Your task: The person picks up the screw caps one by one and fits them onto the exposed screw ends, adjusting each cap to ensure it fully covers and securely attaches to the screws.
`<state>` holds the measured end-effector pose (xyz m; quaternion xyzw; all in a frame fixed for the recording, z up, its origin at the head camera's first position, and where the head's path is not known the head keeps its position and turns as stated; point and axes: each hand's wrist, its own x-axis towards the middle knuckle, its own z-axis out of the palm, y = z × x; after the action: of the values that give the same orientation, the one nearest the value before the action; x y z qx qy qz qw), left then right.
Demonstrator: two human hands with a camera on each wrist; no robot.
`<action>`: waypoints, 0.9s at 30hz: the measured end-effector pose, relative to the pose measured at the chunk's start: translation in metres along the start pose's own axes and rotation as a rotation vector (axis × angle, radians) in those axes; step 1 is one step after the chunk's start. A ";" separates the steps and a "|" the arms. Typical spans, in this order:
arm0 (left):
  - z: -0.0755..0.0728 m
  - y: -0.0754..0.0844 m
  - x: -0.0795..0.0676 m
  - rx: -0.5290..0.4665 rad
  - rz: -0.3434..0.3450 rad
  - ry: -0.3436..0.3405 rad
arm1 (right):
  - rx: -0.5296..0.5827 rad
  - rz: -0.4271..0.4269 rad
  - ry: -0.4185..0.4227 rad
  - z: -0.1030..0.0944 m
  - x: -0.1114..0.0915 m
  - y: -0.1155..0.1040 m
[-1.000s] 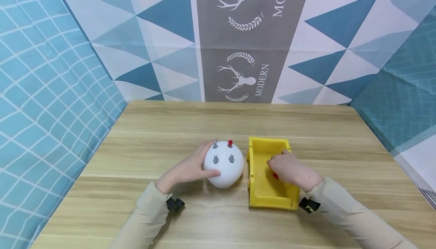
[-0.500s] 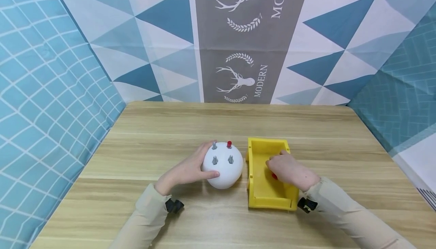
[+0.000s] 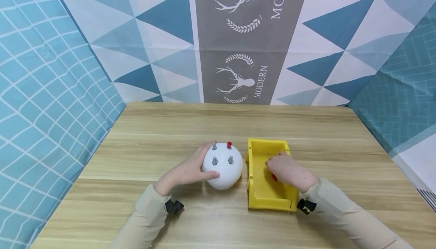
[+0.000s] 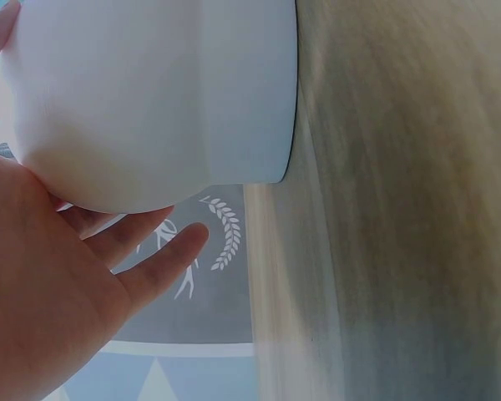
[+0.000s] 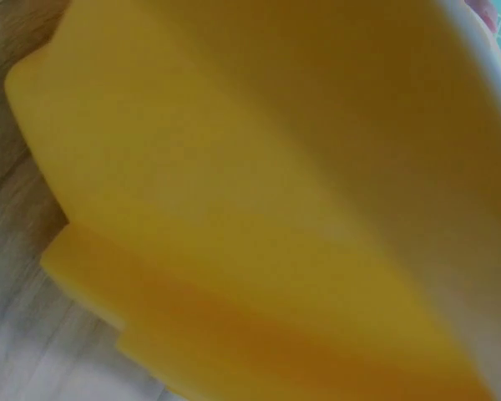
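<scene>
- By the left hand (image 3: 192,167), a white dome (image 3: 225,175) is held at its side; the thumb is laid on the front, and the fingers are spread and bent around the far side.
- The right hand (image 3: 289,171) is lowered into the yellow box (image 3: 251,182); its fingertips are hidden, so it cannot be told whether something is grasped.
- Four screws (image 3: 231,160) are counted on top of the dome: three are bare, and one is covered by a red cap (image 3: 229,144).
- In the box, one red piece (image 3: 274,177) is seen, just beside the right hand.
- Dome and box are placed near each other on the table (image 3: 170,120).
</scene>
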<state>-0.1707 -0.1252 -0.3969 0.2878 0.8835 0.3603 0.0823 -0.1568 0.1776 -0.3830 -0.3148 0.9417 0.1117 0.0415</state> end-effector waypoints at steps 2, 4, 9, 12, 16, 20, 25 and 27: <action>0.000 0.000 0.000 -0.001 0.001 -0.001 | -0.006 -0.003 -0.006 0.000 0.000 -0.001; 0.001 0.000 -0.001 -0.004 0.001 -0.002 | -0.008 -0.006 -0.011 0.000 0.000 -0.002; 0.001 -0.001 -0.001 -0.008 0.000 -0.003 | -0.011 -0.010 0.003 0.000 -0.001 -0.002; 0.001 -0.001 -0.001 -0.009 0.000 -0.002 | -0.007 -0.010 0.010 0.001 0.000 -0.002; 0.001 -0.001 -0.001 -0.008 0.003 -0.002 | 0.006 -0.011 0.016 0.000 -0.001 -0.002; 0.001 -0.001 -0.001 -0.008 0.007 0.000 | 0.022 -0.016 0.024 -0.001 0.000 0.000; 0.001 -0.001 0.000 -0.012 0.005 0.001 | 0.035 -0.015 0.011 -0.003 -0.001 0.000; 0.001 -0.001 0.000 -0.014 0.003 0.000 | 0.044 -0.005 0.004 -0.003 -0.001 0.001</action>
<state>-0.1706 -0.1252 -0.3982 0.2886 0.8806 0.3665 0.0838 -0.1568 0.1777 -0.3795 -0.3164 0.9432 0.0902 0.0469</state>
